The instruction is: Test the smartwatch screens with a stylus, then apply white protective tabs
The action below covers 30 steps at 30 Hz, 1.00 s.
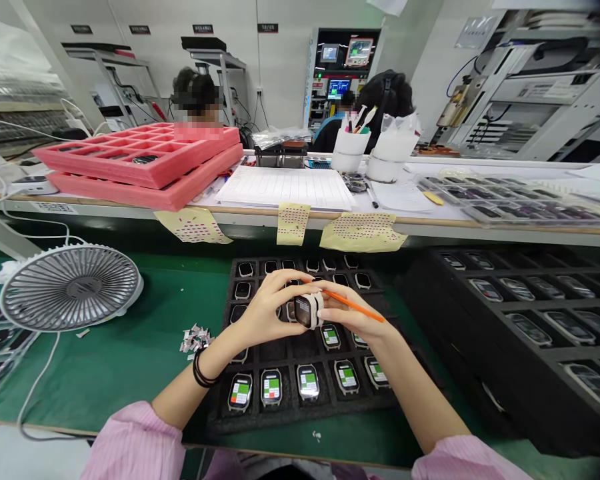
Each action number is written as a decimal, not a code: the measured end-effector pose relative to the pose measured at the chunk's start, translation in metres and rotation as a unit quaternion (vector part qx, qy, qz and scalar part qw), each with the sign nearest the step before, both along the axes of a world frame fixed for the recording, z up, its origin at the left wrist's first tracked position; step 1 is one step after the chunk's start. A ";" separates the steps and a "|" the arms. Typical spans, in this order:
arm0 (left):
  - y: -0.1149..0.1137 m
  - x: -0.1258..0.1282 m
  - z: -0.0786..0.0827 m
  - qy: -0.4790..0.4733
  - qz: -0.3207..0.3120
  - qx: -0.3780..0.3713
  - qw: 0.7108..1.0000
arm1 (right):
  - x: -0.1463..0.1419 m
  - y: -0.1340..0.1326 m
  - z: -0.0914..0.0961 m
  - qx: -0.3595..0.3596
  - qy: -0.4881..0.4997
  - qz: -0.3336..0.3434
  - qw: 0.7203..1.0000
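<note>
Head view: wall signs (268, 28) are too small to read; one smartwatch (305, 311) sits between the hands, pinched by the left hand (266, 303), the right hand (359, 321) touching it and holding an orange stick (353, 305).

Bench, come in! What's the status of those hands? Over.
Left hand and right hand on watch. Orange stick across right hand. Black tray below; fan off left, clear of both hands.

Small dark signs (267, 28) line a pale wall (285, 73) — metal-legged stands (235, 62) below, and a long shelf (255, 218) above the green surface (150, 360).
</note>
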<state>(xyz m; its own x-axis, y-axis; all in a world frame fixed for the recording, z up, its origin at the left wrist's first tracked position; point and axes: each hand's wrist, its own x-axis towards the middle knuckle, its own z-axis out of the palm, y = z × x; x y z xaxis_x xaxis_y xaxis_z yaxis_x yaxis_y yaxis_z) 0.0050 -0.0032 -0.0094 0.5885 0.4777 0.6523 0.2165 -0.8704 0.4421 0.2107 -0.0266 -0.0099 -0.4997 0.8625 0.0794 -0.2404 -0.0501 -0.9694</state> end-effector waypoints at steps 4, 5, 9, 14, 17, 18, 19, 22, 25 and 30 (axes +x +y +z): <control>0.001 0.000 -0.002 0.005 0.003 -0.010 1.000 | -0.004 -0.001 0.001 -0.028 0.003 -0.012 1.000; 0.001 0.001 -0.002 0.004 0.002 -0.009 1.000 | -0.006 -0.001 0.001 -0.037 0.002 -0.023 0.999; 0.003 0.002 -0.005 0.001 -0.002 -0.001 1.000 | -0.010 -0.002 -0.001 -0.049 -0.004 -0.069 0.996; 0.001 0.004 -0.009 0.019 0.000 -0.026 0.999 | -0.011 -0.003 -0.002 -0.031 -0.038 -0.092 0.995; 0.002 0.003 -0.010 0.003 -0.012 -0.023 1.000 | -0.012 -0.002 -0.003 -0.042 -0.034 -0.093 0.994; 0.003 0.003 -0.010 -0.003 -0.018 -0.021 1.000 | -0.013 -0.002 -0.004 -0.049 -0.030 -0.091 0.994; 0.003 0.003 -0.011 -0.007 -0.023 -0.021 0.999 | -0.013 -0.002 -0.005 -0.054 -0.025 -0.090 0.994; 0.006 0.002 -0.011 -0.010 -0.035 -0.035 0.999 | -0.013 0.001 -0.009 -0.054 -0.014 -0.083 0.995; 0.008 0.001 -0.012 -0.011 -0.048 -0.049 0.998 | -0.010 0.004 -0.009 -0.032 -0.015 -0.105 0.994; 0.009 0.000 -0.013 -0.011 -0.034 -0.065 0.997 | 0.004 0.000 0.000 0.123 -0.017 -0.273 0.954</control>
<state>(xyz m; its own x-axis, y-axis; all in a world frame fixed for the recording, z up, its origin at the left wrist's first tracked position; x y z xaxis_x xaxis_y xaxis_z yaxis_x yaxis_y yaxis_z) 0.0048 0.0055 -0.0220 0.6084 0.5190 0.6004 0.1477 -0.8174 0.5568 0.2149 -0.0264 -0.0096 0.0120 0.9524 0.3046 -0.1344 0.3034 -0.9433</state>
